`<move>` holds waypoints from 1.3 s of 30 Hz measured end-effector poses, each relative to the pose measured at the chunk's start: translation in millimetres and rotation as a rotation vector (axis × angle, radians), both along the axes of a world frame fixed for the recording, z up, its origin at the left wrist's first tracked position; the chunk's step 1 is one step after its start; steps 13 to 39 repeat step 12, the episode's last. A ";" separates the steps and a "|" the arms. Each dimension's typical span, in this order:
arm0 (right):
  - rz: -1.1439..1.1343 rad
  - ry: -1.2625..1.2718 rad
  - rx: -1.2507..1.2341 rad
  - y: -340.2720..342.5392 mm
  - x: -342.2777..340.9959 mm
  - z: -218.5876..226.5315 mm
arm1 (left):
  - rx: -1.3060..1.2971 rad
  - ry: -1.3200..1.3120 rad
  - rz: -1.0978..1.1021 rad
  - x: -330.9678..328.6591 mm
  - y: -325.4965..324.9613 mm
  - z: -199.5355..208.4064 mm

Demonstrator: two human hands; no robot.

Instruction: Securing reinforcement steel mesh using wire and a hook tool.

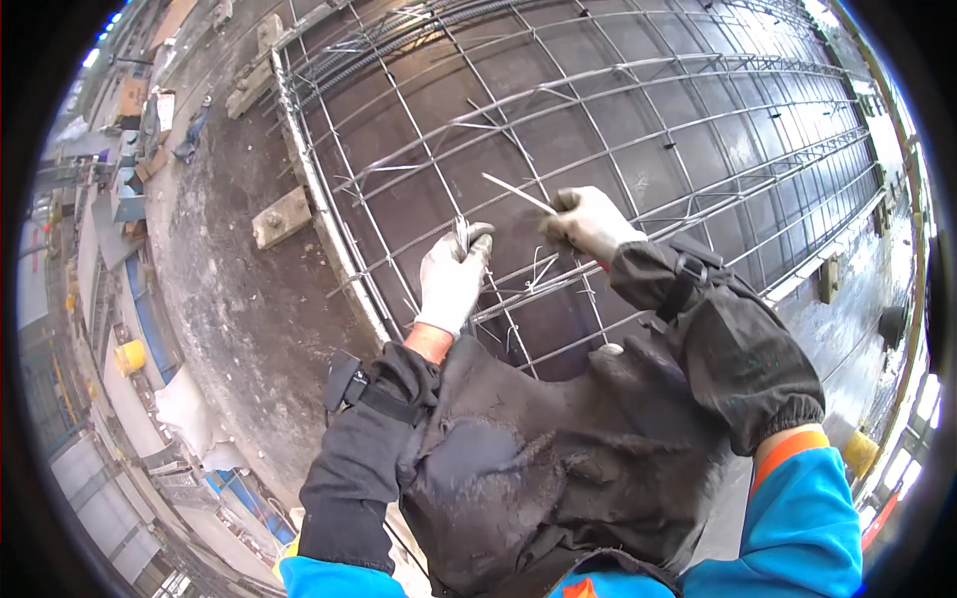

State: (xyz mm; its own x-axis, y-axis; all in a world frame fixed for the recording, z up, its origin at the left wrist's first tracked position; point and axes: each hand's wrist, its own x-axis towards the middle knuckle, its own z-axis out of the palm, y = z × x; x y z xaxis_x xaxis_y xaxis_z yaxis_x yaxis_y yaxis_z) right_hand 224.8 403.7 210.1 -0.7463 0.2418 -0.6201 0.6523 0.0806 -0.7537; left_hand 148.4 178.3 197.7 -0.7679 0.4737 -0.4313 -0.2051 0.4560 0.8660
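Note:
My left hand (455, 277), in a white glove with dark fingertips, is closed on a small bunch of thin silvery wires (461, 229) that pokes up from its fingers. To its right, my gloved right hand (596, 223) grips a thin pale rod (516, 191) that points up and left. The exact kind of this rod cannot be made out, and the fingers below it are slightly blurred. Both hands are over a steel rebar mesh (503, 128). Between them and nearer to me, a loose twist of light wire (538, 271) sits on a bar.
Lattice girders (558, 92) run across the mesh over a dark flat bed. A metal side form (317, 194) edges it on the left, with a blocky clamp (283, 217) outside. Farther left are a yellow bucket (130, 357) and a cardboard box (134, 97).

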 end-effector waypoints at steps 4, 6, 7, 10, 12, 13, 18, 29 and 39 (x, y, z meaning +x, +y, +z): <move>-0.130 -0.101 -0.350 -4.4 35.8 100.7 | -0.093 -0.008 -0.324 20.8 16.0 82.4; -0.269 -0.082 -0.390 -2.8 56.3 152.6 | -0.095 -0.088 -0.432 38.8 27.3 132.7; -0.340 -0.073 -0.418 -2.4 65.2 173.6 | -0.086 -0.121 -0.420 50.1 27.7 146.1; -0.401 -0.115 -0.388 4.8 91.7 235.0 | -0.096 -0.225 -0.335 61.9 35.8 214.4; -0.387 -0.109 -0.330 7.0 124.1 264.2 | -0.123 -0.333 -0.239 77.4 42.5 257.8; -0.387 -0.109 -0.330 7.0 124.1 264.2 | -0.123 -0.333 -0.239 77.4 42.5 257.8; -0.387 -0.109 -0.330 7.0 124.1 264.2 | -0.123 -0.333 -0.239 77.4 42.5 257.8; -0.387 -0.109 -0.330 7.0 124.1 264.2 | -0.123 -0.333 -0.239 77.4 42.5 257.8; -0.387 -0.109 -0.330 7.0 124.1 264.2 | -0.123 -0.333 -0.239 77.4 42.5 257.8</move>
